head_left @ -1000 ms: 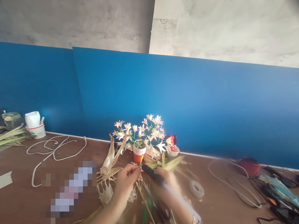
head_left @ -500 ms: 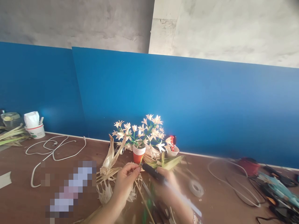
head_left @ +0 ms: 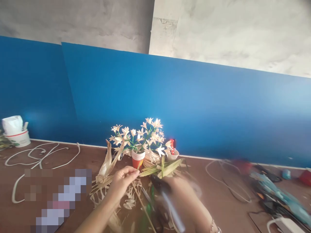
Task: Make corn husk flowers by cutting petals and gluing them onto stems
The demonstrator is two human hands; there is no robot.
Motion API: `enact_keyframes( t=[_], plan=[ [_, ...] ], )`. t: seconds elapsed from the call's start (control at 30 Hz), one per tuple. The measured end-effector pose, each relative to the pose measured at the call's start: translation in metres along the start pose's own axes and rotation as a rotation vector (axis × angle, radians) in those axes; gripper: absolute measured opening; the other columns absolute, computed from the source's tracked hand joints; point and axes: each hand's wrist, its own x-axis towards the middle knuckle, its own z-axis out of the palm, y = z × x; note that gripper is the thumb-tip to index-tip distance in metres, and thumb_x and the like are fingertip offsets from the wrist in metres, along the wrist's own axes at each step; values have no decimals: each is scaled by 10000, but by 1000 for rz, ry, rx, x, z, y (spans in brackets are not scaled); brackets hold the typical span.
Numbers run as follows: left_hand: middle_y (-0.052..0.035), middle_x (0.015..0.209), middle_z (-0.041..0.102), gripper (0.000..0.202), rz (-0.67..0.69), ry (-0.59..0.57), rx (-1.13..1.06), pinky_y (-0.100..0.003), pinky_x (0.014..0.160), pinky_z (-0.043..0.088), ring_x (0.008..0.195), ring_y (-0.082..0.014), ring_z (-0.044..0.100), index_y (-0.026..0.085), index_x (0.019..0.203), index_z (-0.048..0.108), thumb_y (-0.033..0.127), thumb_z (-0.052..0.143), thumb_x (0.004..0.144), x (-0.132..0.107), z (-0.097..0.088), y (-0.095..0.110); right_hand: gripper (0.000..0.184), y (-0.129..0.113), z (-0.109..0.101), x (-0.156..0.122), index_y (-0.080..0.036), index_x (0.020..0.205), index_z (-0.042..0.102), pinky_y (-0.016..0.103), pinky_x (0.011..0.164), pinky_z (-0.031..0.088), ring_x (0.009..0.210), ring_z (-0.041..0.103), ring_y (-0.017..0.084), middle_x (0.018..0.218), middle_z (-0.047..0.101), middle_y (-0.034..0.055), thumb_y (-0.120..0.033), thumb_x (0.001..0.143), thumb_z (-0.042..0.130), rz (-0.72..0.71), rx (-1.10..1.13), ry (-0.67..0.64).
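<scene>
My left hand (head_left: 123, 181) is closed in a pinch on a thin straw-coloured stalk (head_left: 144, 207) that slants down towards me. My right hand (head_left: 181, 192), blurred by motion, is wrapped round a black glue gun (head_left: 159, 183); a translucent glue stick (head_left: 173, 212) juts from its back. The gun's nose is to the right of my left fingertips, apart from them. Just beyond stands an orange and white paper cup (head_left: 138, 159) with pale husk flowers (head_left: 145, 136) on green stems. Dried corn husks (head_left: 107, 168) and greenish leaf strips (head_left: 167, 168) lie around it.
Scissors (head_left: 147, 195) and husk scraps (head_left: 130, 204) lie under my hands. On the left are a white cable (head_left: 36, 158) and a white tub (head_left: 18, 138). A small cup (head_left: 173, 156) stands behind; tools and cables (head_left: 274, 191) clutter the right. A blue partition (head_left: 170, 97) closes the back.
The glue gun has drawn back to the right, away from my left fingertips. My left hand keeps its pinch on the stalk. The whole view has shifted a little to the right.
</scene>
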Motion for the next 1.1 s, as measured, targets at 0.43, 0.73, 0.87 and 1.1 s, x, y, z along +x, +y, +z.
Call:
enact_keyframes(
  t=[0.43,0.73,0.87,1.1],
  plan=[
    [-25,689,698,286,-151,93,-285,-306,768,451,737,-198,600,183,669,723,445,770,564,-1,3,8,471,110,8,-62,-212,1138,616,401,822,468,1048,613,318,1086,673,121,-166,698,458,428,-261,107],
    [-25,664,692,269,-117,41,-180,-297,709,448,681,-188,592,179,679,722,438,732,609,4,2,-2,275,-16,19,-28,-241,851,713,300,795,438,875,646,224,887,720,68,-154,803,457,117,-180,88],
    [-9,648,657,243,-99,69,-166,-273,669,445,658,-174,568,179,682,703,420,705,651,-9,-2,-10,268,-56,72,2,-236,790,740,214,712,430,802,662,171,842,746,21,-103,720,517,-87,33,-131],
    [1,616,602,240,-43,111,-122,-254,621,435,632,-168,537,181,642,668,414,672,699,-28,-11,-24,270,-52,112,27,-186,748,718,245,661,397,770,646,203,794,721,76,-49,691,493,-83,-8,-99]
  ],
)
